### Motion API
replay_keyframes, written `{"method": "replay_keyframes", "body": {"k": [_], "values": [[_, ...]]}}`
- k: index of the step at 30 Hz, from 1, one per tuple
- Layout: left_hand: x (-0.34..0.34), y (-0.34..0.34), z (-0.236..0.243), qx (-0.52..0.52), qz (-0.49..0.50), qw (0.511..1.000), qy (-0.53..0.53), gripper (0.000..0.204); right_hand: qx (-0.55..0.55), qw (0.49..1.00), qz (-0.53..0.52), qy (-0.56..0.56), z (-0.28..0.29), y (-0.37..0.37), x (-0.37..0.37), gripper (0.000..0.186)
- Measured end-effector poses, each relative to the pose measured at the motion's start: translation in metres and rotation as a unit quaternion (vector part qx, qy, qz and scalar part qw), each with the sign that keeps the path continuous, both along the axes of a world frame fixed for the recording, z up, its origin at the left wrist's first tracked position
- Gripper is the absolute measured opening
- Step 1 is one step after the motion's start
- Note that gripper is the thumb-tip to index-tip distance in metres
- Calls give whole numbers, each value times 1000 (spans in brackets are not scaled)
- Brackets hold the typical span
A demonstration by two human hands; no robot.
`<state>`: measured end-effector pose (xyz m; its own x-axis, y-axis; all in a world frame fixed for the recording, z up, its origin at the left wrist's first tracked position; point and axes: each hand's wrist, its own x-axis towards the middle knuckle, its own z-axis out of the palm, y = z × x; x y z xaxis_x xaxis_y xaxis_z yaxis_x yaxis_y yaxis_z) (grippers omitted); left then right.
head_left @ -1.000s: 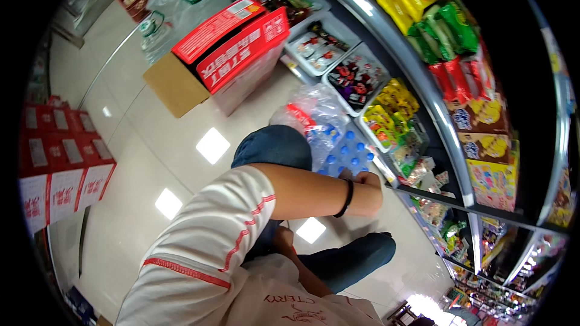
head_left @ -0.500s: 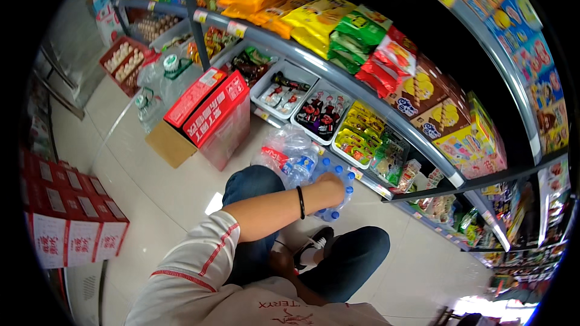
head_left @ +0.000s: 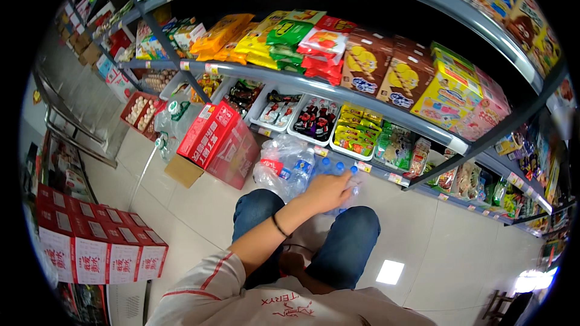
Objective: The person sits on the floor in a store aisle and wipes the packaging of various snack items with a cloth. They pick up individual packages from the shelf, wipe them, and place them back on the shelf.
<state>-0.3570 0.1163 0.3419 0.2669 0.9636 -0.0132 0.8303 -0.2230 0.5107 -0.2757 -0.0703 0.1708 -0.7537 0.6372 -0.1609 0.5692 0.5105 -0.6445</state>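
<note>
My left hand, wearing a black wristband, reaches beyond my knees with its fingers curled round a clear, blue-capped water bottle in a group of similar bottles. Beside these lies a plastic-wrapped bundle of bottles with red and blue labels. My right hand is low between my jeans-clad legs, shaded and partly hidden, so its fingers are unclear.
An open red carton and large water jugs stand at the left, near a crate of eggs. Stacked red-and-white cartons are lower left. Shelves of snack trays and packets run across ahead.
My view has swung round to face the shelving more squarely. My right leg has shifted, its knee now upright beside the left. My left hand stays at the bottles, now slightly farther forward.
</note>
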Motion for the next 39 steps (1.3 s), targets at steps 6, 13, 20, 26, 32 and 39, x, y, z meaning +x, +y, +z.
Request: {"method": "replay_keyframes", "body": {"k": [6, 13, 20, 26, 32, 39], "values": [[-27, -73, 30, -70, 235, 848, -469, 37, -47, 998, -35, 23, 15, 23, 14, 39], [-53, -126, 48, -183, 271, 591, -737, 44, -132, 986, -95, 47, 19, 67, 14, 50], [-15, -106, 61, -257, 149, 597, -746, 56, -456, 768, -247, 375, 86, 108, 104, 43], [-2, -87, 30, -344, 77, 752, -558, 47, -594, 507, -79, 619, 166, 95, 125, 63], [-39, -63, 5, -169, -23, 934, -313, 47, -503, 573, -278, 584, 106, 87, 79, 61], [-92, -3, 40, -7, 14, 929, -369, 43, -544, 510, -345, 571, 116, 115, 55, 56]]}}
